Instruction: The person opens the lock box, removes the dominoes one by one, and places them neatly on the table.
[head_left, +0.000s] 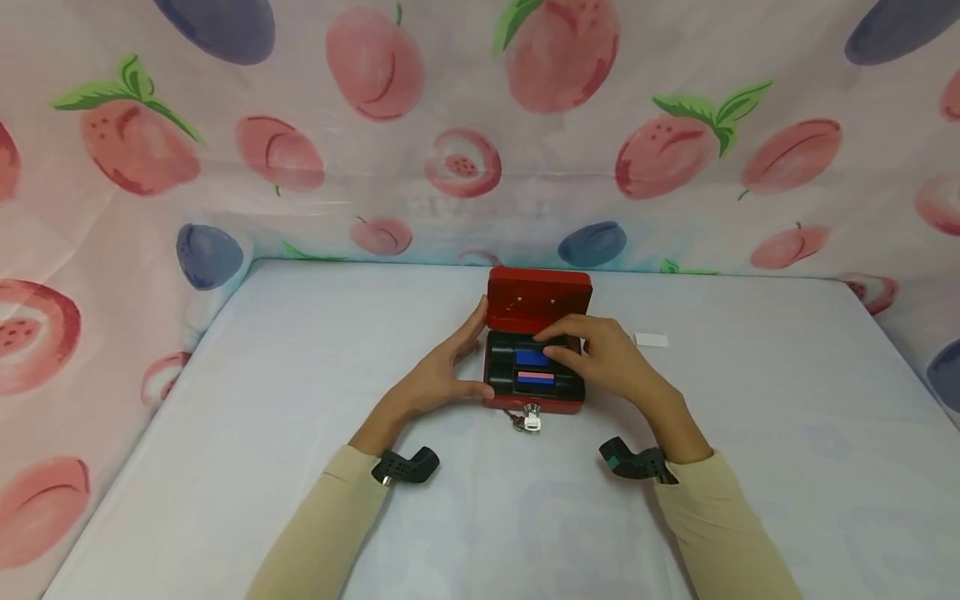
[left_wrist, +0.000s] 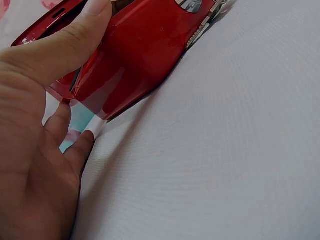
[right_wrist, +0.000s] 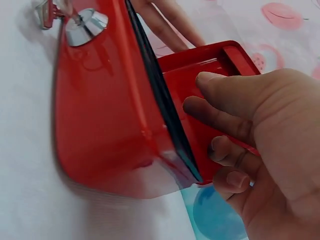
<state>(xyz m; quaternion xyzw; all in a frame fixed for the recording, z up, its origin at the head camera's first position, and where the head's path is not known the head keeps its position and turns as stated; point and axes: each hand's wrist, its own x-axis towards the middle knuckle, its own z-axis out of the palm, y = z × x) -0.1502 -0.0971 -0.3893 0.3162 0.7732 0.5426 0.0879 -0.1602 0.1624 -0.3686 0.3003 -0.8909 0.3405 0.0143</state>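
Note:
A small red cash box [head_left: 547,406] stands on the table with its lid [head_left: 538,300] raised and a black tray [head_left: 498,362] inside. In the tray lie a flat blue piece [head_left: 531,357] and a pink-and-blue striped piece [head_left: 536,378]; their kind is unclear. My left hand [head_left: 435,379] holds the box's left side, thumb at the front corner and fingers spread toward the lid. Over the tray's right part is my right hand [head_left: 611,358], thumb and fingers bent loosely near the blue piece, with nothing visible between them. Keys [head_left: 532,419] hang from the front lock [right_wrist: 87,27].
A small white flat block [head_left: 651,340] lies to the right of the box. The white-covered table [head_left: 750,375] meets a fruit-printed cloth [head_left: 465,225] at its back edge. Dark camera mounts [head_left: 408,467] sit on both wrists.

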